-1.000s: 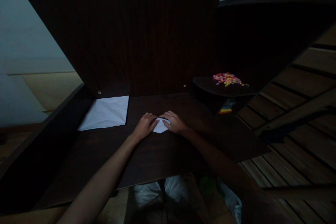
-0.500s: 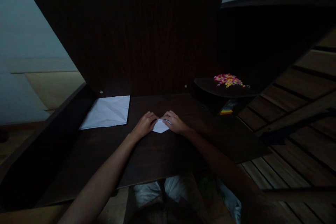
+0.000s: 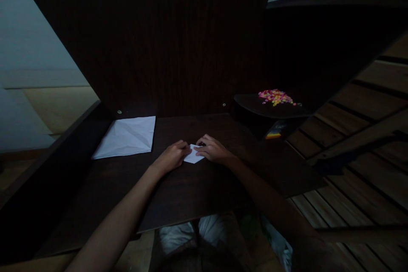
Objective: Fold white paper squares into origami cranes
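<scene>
"What was at your far left?"

"A pale wall (image 3: 35, 38), and in front of it the dark side panel (image 3: 54, 165) of the desk. Just inside that, at the back left of the tabletop (image 3: 188, 202), lay a large white sheet (image 3: 127, 137), creased across its face, well apart from my fingers."

"And your hands?"

"My left hand (image 3: 174, 156) came next, drawn in narrow, thumb and bent fingers holding the left side of a small folded paper (image 3: 193, 158). That paper was on the tabletop straight in front of me, between both hands, a blunt corner pointing my way. My right hand (image 3: 214, 150) had its other side, the thumb laid over it and the fingers arched close by. My palms hid part of the folds, so I couldn't tell how many there were."

"Anything further right?"

"A low rounded shelf (image 3: 248, 104) with a loose heap of tiny pink, yellow and orange pieces (image 3: 276, 97) on top. Under it sat something with a yellow stripe (image 3: 273, 135), too dark to make out. Beyond that were wooden slats (image 3: 366, 136)."
</scene>
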A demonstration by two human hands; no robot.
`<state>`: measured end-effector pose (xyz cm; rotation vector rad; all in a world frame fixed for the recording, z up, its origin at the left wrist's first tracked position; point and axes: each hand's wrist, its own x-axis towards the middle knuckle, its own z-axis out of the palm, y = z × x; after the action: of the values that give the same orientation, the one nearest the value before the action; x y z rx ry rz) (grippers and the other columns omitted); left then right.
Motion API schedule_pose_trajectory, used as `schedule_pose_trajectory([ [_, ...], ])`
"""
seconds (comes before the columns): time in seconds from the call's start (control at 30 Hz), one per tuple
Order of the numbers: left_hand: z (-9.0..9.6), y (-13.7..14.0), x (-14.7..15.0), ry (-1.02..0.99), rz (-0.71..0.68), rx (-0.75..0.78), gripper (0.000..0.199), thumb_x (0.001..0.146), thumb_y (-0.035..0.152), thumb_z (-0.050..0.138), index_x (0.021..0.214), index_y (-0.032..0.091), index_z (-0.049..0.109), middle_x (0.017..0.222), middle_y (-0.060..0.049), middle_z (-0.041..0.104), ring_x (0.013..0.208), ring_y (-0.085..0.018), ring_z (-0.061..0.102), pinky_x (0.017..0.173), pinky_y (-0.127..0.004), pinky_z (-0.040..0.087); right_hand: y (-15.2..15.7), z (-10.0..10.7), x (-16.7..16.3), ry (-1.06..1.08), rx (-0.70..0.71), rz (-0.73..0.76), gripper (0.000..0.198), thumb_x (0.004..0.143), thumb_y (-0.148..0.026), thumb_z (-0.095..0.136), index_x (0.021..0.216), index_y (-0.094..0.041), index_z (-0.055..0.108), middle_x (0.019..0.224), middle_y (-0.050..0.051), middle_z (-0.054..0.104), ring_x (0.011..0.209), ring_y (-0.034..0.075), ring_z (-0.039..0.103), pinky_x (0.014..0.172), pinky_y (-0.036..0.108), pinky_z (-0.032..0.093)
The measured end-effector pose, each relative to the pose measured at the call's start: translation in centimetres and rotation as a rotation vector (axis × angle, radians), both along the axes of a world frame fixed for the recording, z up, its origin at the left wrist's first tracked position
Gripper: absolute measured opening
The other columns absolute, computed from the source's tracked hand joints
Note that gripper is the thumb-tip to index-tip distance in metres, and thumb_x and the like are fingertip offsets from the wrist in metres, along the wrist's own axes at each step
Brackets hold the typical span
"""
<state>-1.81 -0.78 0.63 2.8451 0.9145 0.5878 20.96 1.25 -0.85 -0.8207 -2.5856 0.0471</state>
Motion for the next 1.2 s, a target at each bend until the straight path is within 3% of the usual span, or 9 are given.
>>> schedule_pose_trajectory([
  [0.3,0.2,-0.2,0.5,0.102,0.153,-0.024,0.02,0.087,0.014,0.049,0.086,0.017,0.069,0.082,-0.009,0.06,0.079,-0.02,0.058,0.072,-0.03,0.049,-1.2,0.8,-0.7,-0.122,0.014,-0.065,0.023,0.091,-0.028,0.054,0.105,-0.019,0.069,0.103,0.01,0.063,0.098,0.022,0.05,0.081,0.035,0.041],
  [0.53,0.5,-0.3,0.5,0.036,0.171,-0.104,0.024,0.08,0.012,0.052,0.092,0.016,0.073,0.084,-0.009,0.063,0.081,-0.021,0.061,0.077,-0.031,0.049,-1.9,1.5,-1.2,-0.189,0.045,-0.082,0.031,0.092,-0.036,0.052,0.101,-0.014,0.07,0.098,0.012,0.07,0.102,0.028,0.053,0.089,0.043,0.037],
  [0.7,1.0,-0.7,0.5,-0.083,0.155,-0.273,0.022,0.079,0.015,0.053,0.087,0.018,0.073,0.079,-0.004,0.064,0.07,-0.016,0.06,0.07,-0.027,0.048,-2.1,1.4,-1.0,-0.16,-0.043,-0.12,0.044,0.089,-0.043,0.054,0.121,-0.014,0.061,0.125,0.015,0.061,0.12,0.032,0.046,0.099,0.048,0.033],
  [0.87,0.7,-0.2,0.3,-0.145,0.109,-0.259,0.02,0.08,0.015,0.054,0.088,0.02,0.071,0.096,-0.006,0.065,0.094,-0.02,0.059,0.09,-0.035,0.045,-1.5,1.2,-0.2,-0.123,-0.201,-0.116,0.063,0.088,-0.045,0.055,0.141,-0.014,0.04,0.137,0.017,0.051,0.135,0.029,0.033,0.105,0.046,0.031],
  [1.07,0.2,0.3,-0.2,-0.116,0.063,-0.251,0.014,0.086,0.02,0.053,0.091,0.021,0.066,0.118,-0.007,0.064,0.114,-0.023,0.053,0.101,-0.045,0.037,-0.9,1.0,-0.1,-0.094,-0.263,-0.132,0.071,0.083,-0.05,0.059,0.143,-0.018,0.037,0.14,0.016,0.048,0.137,0.03,0.029,0.107,0.047,0.029],
  [1.2,0.3,0.4,-0.6,-0.045,0.081,-0.3,0.016,0.086,0.026,0.057,0.099,0.024,0.065,0.125,-0.005,0.062,0.13,-0.027,0.039,0.104,-0.054,0.031,-0.7,0.8,0.1,-0.094,-0.291,-0.124,0.071,0.083,-0.052,0.058,0.143,-0.02,0.037,0.142,0.014,0.045,0.137,0.03,0.029,0.107,0.048,0.028],
])
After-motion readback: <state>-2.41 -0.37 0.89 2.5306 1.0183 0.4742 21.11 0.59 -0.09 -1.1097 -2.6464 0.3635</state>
